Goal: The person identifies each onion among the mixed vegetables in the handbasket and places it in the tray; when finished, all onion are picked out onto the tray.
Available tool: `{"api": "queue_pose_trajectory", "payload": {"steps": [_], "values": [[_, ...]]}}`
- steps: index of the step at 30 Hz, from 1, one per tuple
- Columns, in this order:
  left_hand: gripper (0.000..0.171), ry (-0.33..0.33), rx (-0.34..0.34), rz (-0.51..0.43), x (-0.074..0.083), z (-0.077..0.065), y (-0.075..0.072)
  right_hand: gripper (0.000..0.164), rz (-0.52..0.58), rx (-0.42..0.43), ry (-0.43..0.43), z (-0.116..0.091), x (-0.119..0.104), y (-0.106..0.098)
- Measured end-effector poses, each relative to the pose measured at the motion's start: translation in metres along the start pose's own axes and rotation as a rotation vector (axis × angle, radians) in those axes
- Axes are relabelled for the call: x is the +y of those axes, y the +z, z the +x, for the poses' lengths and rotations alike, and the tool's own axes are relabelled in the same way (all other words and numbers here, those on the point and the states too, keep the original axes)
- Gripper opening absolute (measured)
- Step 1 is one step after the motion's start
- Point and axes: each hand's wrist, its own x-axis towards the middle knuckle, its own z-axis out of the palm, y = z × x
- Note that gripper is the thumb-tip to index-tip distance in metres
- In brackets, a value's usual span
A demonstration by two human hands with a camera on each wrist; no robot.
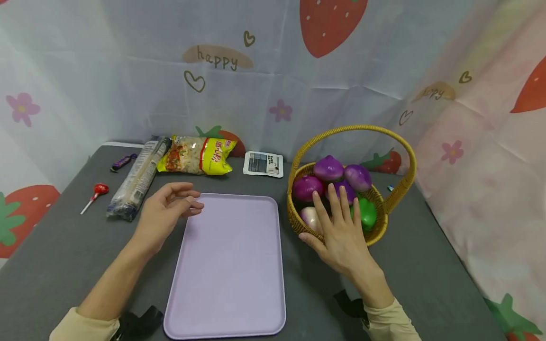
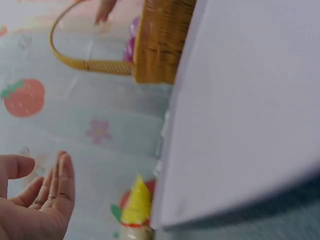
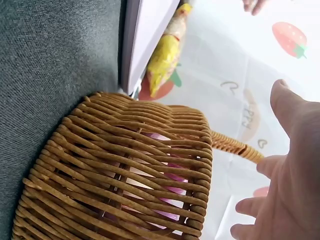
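Note:
My right hand [image 1: 341,232] is spread with straight fingers above the near side of a yellow wicker basket [image 1: 294,215], holding nothing. Inside the basket are several purple onions [image 1: 328,168], a whitish onion-like bulb [image 1: 310,218] and a green pepper [image 1: 367,214]. In the right wrist view, the fingers hover beside the rim of the woven basket [image 3: 115,165]. My left hand [image 1: 166,210] hangs over the far left corner of a lilac tray [image 1: 232,265], fingers loosely bent and nothing in them. The left wrist view has this hand [image 2: 42,200] beside the tray's raised edge, palm visible.
Behind the tray lie a yellow food packet [image 1: 198,155], a long clear-wrapped package [image 1: 138,177] and a white pouch [image 1: 263,164]. A red lollipop [image 1: 100,189] and a purple-wrapped candy [image 1: 122,162] lie at left. The basket's tall handle [image 1: 354,128] arches over its contents. A printed curtain [image 1: 256,104] hangs behind.

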Motion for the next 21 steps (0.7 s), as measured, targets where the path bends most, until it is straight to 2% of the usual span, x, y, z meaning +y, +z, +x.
{"api": "queue_pose_trajectory", "payload": {"steps": [3, 5, 8, 11, 14, 18, 21], "values": [[0.034, -0.044, 0.032, -0.116, -0.016, 0.007, -0.008, 0.087, -0.002, -0.008, 0.006, 0.000, 0.001, -0.001], [0.030, -0.069, 0.045, -0.141, -0.029, 0.011, -0.013, 0.087, -0.001, -0.013, 0.011, 0.001, 0.001, -0.001], [0.033, -0.114, 0.074, -0.137, -0.049, 0.015, -0.018, 0.087, -0.003, -0.014, 0.016, 0.000, 0.002, -0.001], [0.040, -0.146, 0.097, -0.026, -0.065, 0.017, -0.022, 0.086, -0.004, -0.012, 0.018, 0.000, 0.002, -0.001], [0.040, -0.158, 0.100, 0.127, -0.075, 0.017, -0.023, 0.084, -0.011, -0.004, 0.016, 0.001, 0.003, -0.002], [0.034, -0.127, 0.088, 0.342, -0.081, 0.018, -0.023, 0.079, -0.017, 0.043, 0.008, 0.002, 0.004, -0.003], [0.029, -0.102, 0.072, 0.456, -0.081, 0.018, -0.022, 0.074, -0.004, 0.110, -0.001, 0.005, 0.006, -0.003]]}}
